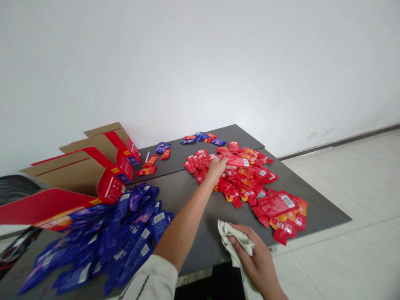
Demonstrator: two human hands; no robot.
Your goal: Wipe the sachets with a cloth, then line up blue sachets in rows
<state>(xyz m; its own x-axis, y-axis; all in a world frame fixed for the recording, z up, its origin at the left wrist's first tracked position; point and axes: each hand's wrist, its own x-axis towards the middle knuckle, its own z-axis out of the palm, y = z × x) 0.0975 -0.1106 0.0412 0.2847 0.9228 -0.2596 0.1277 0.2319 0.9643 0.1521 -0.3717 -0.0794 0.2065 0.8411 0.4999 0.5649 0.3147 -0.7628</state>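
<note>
My left hand [218,167] reaches across the dark table to the pile of red packets [246,182]. Its fingers are closed on one red packet [238,161], whose white barcode label faces up. Closer to me, at the table's front edge, my right hand [258,260] grips a folded whitish cloth [235,239], part of which hangs down past the edge. A smaller cluster of red and orange packets [283,212] lies just beyond my right hand. To the left of my left forearm spreads a large heap of blue packets [125,233].
Open red cardboard boxes [103,183] with brown insides stand at the left, against the white wall. Small groups of mixed blue and red packets [203,136] lie along the back of the table [175,185]. Pale floor tiles [337,250] show on the right.
</note>
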